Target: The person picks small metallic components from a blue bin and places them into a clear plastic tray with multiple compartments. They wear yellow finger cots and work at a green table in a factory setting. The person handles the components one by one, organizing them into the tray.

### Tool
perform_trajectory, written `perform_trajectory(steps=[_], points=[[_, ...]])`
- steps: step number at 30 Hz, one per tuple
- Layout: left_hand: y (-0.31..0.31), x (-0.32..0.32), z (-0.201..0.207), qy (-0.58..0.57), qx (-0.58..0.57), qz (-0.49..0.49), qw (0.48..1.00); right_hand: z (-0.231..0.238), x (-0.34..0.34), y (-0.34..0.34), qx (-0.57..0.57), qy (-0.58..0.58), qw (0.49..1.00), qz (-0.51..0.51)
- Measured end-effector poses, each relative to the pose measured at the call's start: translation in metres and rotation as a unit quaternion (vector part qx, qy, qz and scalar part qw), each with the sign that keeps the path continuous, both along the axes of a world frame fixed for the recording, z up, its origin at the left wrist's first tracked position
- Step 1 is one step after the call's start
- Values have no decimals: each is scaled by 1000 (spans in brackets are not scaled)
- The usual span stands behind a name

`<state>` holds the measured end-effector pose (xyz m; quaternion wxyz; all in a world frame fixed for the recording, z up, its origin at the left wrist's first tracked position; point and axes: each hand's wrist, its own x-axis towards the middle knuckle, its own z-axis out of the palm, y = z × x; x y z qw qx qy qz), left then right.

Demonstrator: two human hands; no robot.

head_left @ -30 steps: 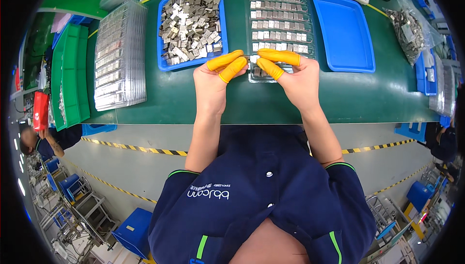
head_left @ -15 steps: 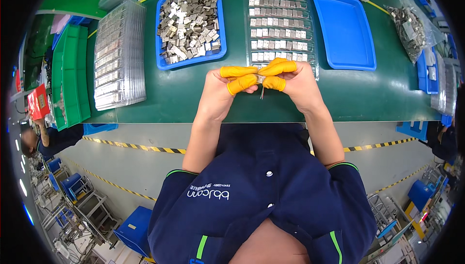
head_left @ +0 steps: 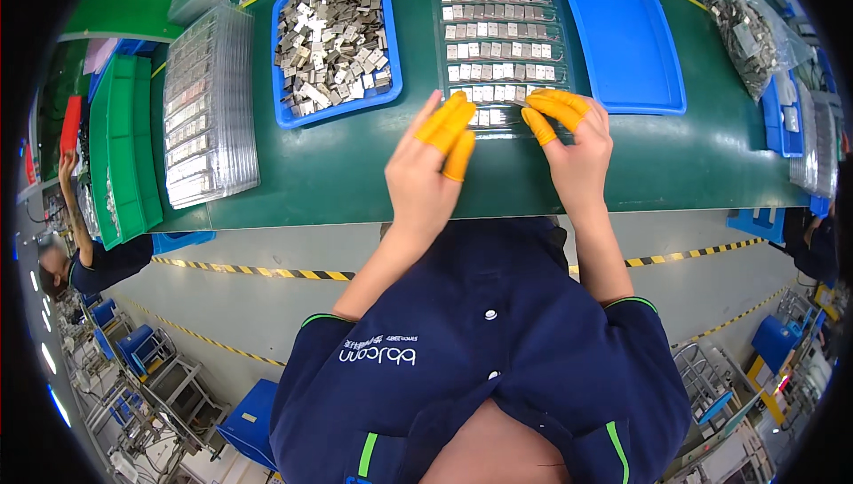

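Note:
A clear plastic tray point(head_left: 502, 52) with rows of small metal connector pieces lies in front of me. My left hand point(head_left: 431, 157), in yellow finger cots, is at the tray's near left edge. Its fingers are stretched out and hold nothing that shows. Over the near right end of the tray, my right hand point(head_left: 569, 133) has its yellow-covered fingertips pinched on a small grey metal connector piece, mostly hidden by the fingers. A blue bin point(head_left: 395, 75) heaped with loose metal pieces stands to the left of the tray.
A blue bin point(head_left: 622, 40) with a bare bottom stands right of the tray. Stacked clear trays point(head_left: 213, 107) and a green bin point(head_left: 129, 146) are at left. A bag of parts point(head_left: 751, 44) lies far right. A co-worker's arm point(head_left: 75, 195) lifts a red box point(head_left: 71, 124).
My hands were together over a small piece with thin wires; now they are apart over the tray's near rows. The left fingers have opened. At left, the co-worker's red box has turned and risen.

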<state>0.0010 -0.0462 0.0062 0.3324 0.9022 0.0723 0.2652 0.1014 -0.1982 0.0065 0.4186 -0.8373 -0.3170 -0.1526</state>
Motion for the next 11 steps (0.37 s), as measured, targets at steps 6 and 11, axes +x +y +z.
perform_trajectory(steps=[6, 11], points=[[-16, -6, -16, 159, 97, -101, 977, -18, -8, 2, -85, -78, 993, 1], [-20, -7, -22, 166, 107, -90, 976, -24, -9, 2, -93, -60, 993, 40]])
